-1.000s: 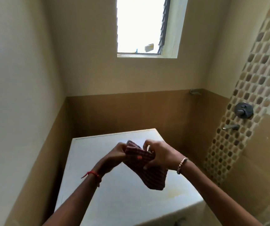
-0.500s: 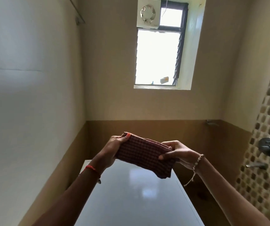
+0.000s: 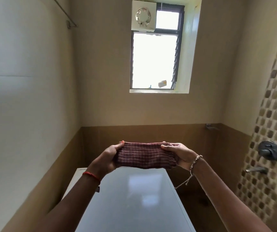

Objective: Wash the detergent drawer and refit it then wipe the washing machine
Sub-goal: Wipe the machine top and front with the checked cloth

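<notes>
Washer (image 3: pixel 134 201), one cloth (image 3: pixel 144 156), two hands (image 3: pixel 108 159) (image 3: pixel 183 154)

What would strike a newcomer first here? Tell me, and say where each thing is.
The checked cloth, stretched flat between the left hand and the right hand, sits mid-frame above the glossy top of the washing machine. Behind it, high on the far wall, a bright window glares, with a fan at its upper left corner.

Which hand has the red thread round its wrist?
The left hand, gripping one end of the checked cloth. Its wrist bears a red thread, while the right hand wears a pale beaded bracelet with a dangling cord.
</notes>
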Motion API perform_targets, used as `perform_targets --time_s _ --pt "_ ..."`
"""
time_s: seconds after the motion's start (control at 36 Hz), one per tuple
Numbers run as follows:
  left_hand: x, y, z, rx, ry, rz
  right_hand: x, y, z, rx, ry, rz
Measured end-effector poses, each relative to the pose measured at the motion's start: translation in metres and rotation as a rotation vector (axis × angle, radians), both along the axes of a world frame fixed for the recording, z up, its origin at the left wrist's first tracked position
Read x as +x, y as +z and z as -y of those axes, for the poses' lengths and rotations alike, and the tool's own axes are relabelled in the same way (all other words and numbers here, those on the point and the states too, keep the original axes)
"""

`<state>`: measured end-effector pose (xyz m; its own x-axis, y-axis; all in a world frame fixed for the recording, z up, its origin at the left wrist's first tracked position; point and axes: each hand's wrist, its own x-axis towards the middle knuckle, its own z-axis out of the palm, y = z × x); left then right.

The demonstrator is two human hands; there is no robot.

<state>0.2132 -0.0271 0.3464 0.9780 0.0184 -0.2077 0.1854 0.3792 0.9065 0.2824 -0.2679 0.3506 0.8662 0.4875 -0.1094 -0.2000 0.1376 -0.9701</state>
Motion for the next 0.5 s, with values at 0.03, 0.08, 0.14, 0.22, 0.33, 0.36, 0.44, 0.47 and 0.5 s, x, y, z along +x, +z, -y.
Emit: perform_targets --time_s 0.03,0.08,0.14,0.22,0.33,0.36,0.44,0.47,0.5 --pt "0.002 0.002 0.007 0.025 0.009 -0.019 0.0 0.002 0.006 -0.036 -0.003 0.003" --pt "0.008 0.005 0.023 0.048 0.016 -0.061 0.002 0.006 0.022 -0.115 -0.009 -0.003" --pt "0.015 0.008 0.04 0.056 0.001 -0.104 0.004 0.011 0.04 -0.168 -0.003 -0.048" --pt "0.025 0.007 0.07 0.056 -0.038 -0.145 0.006 0.015 0.073 -0.209 0.017 -0.112" --pt "0.041 0.002 0.115 0.021 -0.104 -0.161 0.007 0.015 0.124 -0.217 -0.051 -0.149" --pt "0.044 0.001 0.128 0.016 -0.118 -0.167 0.007 0.013 0.136 -0.218 -0.087 -0.154" --pt "0.054 -0.002 0.17 -0.02 -0.19 -0.192 0.006 0.006 0.175 -0.195 -0.197 -0.169" --pt "0.057 -0.003 0.185 -0.04 -0.217 -0.195 0.006 0.004 0.189 -0.173 -0.235 -0.176" --pt "0.06 -0.004 0.199 -0.061 -0.244 -0.198 0.006 0.002 0.202 -0.147 -0.266 -0.185"
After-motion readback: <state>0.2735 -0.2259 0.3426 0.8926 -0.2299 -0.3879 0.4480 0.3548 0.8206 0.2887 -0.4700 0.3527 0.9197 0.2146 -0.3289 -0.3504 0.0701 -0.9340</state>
